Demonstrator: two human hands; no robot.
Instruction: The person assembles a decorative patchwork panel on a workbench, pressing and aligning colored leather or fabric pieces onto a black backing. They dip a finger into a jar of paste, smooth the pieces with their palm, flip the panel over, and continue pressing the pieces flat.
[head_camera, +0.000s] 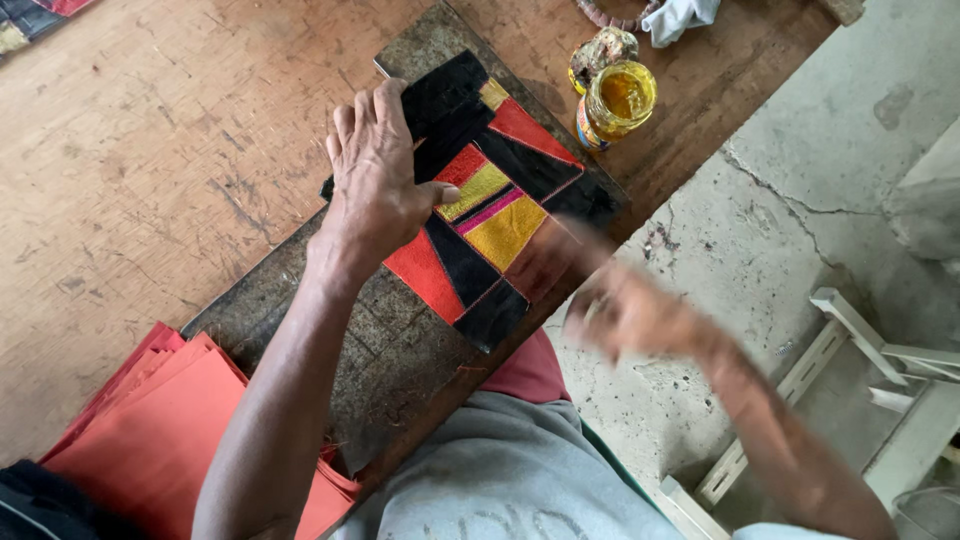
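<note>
From my remote seat: left hand (378, 175) lies flat, fingers together and stretched toward 12 o'clock, thumb stuck out toward 3, palm pressing down on the patchwork panel (495, 210), a stitched piece of black, red, yellow and a thin pink strip. I read that as pinning it so it won't slide. Panel sits on a dark work board (400, 350) that runs diagonally from approx 1 o'clock down to 7, atop a scuffed wooden table (150, 150). Panel's lower-right edge is near flush w/ the board's edge, right at the table's drop-off, so little spare margin there. Right hand (630, 315) is at approx 4 o'clock from the panel, just off its lower corner and over the concrete floor (800, 130); it's motion-blurred, so can't tell if it's spread or pinching anything. Open glue jar (615, 100) w/ yellow contents stands at 1 o'clock of the panel, close to the table edge, w/ its crusted lid (603, 47) just behind. White cloth (680, 15) at 12–1. Stack of red-orange sheets (160, 430) at 8 o'clock, near the left elbow. Most open room: bare tabletop from 9 to 11. White frame (850, 350) sits on the floor at 4–5.
</note>
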